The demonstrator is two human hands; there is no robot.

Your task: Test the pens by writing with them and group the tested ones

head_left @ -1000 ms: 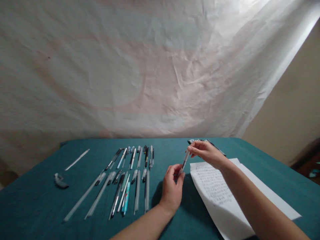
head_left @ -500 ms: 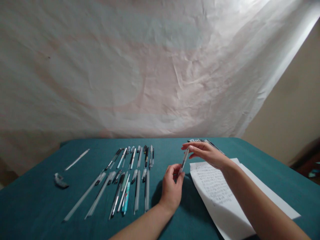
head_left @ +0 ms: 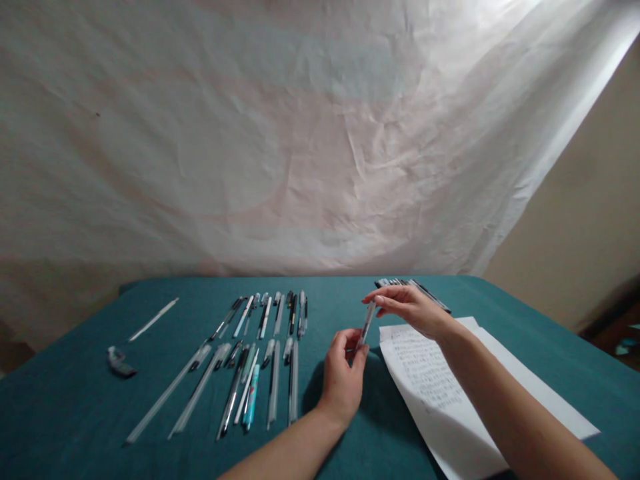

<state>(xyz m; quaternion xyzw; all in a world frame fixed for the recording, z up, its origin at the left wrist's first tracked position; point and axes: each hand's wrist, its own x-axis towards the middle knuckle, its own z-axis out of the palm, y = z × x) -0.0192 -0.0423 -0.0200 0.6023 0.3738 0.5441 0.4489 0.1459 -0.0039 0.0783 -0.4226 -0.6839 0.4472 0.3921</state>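
Note:
Between my two hands, a thin clear pen (head_left: 367,323) stands tilted above the green tablecloth. My left hand (head_left: 345,373) is closed round its lower end, thumb and fingers pinching it. At the upper end, the fingertips and thumb of my right hand (head_left: 407,308) close on the pen's tip. Left of my hands lie pens taken apart, in two rows. In the near row are clear barrels (head_left: 293,383), loose caps (head_left: 269,352) and a turquoise pen (head_left: 252,398). Slim pens with white barrels (head_left: 267,318) and a black one (head_left: 293,315) make up the far row.
Handwritten sheets of paper (head_left: 430,380) lie under my right forearm. Behind my right hand is a bunch of pens (head_left: 430,293). On the far left are a white stick-like piece (head_left: 154,320) and a crumpled dark-and-clear object (head_left: 120,363). A pale sheet (head_left: 320,147) hangs behind the table.
My right hand has shifted slightly left and down, its fingers now closer round the pen's upper end. My left hand has hardly moved.

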